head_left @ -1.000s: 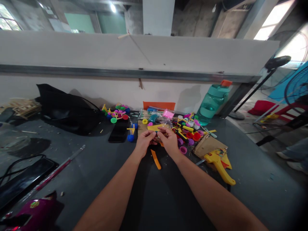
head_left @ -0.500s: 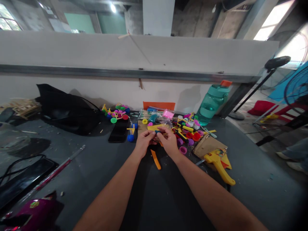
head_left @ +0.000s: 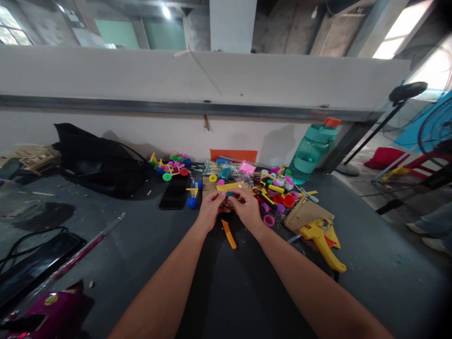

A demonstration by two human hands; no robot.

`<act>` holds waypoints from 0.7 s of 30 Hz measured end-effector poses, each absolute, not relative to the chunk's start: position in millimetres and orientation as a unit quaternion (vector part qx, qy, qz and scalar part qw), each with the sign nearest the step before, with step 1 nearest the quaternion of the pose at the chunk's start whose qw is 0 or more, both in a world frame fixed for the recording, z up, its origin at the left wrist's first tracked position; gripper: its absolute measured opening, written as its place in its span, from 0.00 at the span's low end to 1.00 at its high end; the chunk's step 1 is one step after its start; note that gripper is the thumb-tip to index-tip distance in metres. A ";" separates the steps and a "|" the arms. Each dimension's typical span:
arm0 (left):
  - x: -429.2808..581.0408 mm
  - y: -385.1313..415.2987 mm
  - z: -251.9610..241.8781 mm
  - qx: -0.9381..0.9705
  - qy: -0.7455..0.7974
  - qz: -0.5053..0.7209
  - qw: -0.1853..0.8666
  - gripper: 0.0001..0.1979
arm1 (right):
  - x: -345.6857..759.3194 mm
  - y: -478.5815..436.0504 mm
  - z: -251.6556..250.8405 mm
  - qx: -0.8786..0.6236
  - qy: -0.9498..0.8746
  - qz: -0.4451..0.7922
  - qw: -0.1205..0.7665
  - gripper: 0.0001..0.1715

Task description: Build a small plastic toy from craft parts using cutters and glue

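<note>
My left hand (head_left: 211,211) and my right hand (head_left: 247,210) meet at the middle of the dark table, fingers closed around a small blue-green piece (head_left: 230,193). Much of that piece is hidden by the fingertips. Just below the hands lies an orange strip-like handle (head_left: 229,234). A yellow strip (head_left: 226,187) is right behind the fingers. To the right of my right hand are purple, red and yellow caps, among them a purple ring cap (head_left: 269,220). Left of my left hand sits a small yellow-and-blue wheeled piece (head_left: 192,202).
A yellow glue gun (head_left: 323,245) rests on cardboard at the right. Behind it stands a teal bottle (head_left: 309,155). Further left are a phone (head_left: 173,194), a black bag (head_left: 99,162) and a long plastic tube (head_left: 84,250). A white partition (head_left: 141,75) closes off the back.
The fingers of both hands have shifted slightly around the small piece, and my right fingertips look a little lower. The things on the table have not moved.
</note>
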State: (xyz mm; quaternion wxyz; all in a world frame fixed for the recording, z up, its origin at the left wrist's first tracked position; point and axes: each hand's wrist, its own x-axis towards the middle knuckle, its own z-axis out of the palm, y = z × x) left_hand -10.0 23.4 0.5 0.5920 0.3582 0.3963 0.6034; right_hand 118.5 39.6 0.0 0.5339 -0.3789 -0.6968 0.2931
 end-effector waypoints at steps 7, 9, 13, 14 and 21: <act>-10.6 23.5 -0.2 0.365 0.393 0.601 0.593 0.15 | 118.4 41.1 -2.8 -0.373 -0.700 0.292 0.535 0.10; -10.9 23.9 -0.4 0.368 0.397 0.597 0.592 0.15 | 118.3 41.5 -3.5 -0.372 -0.699 0.294 0.535 0.10; -11.1 24.3 -0.9 0.363 0.397 0.597 0.596 0.15 | 117.4 41.2 -3.8 -0.374 -0.697 0.297 0.535 0.11; -11.1 24.3 -0.9 0.361 0.395 0.598 0.597 0.15 | 117.0 40.9 -3.8 -0.378 -0.693 0.298 0.537 0.13; -10.3 23.5 0.5 0.354 0.393 0.602 0.599 0.14 | 115.8 38.8 -0.9 -0.383 -0.682 0.317 0.537 0.12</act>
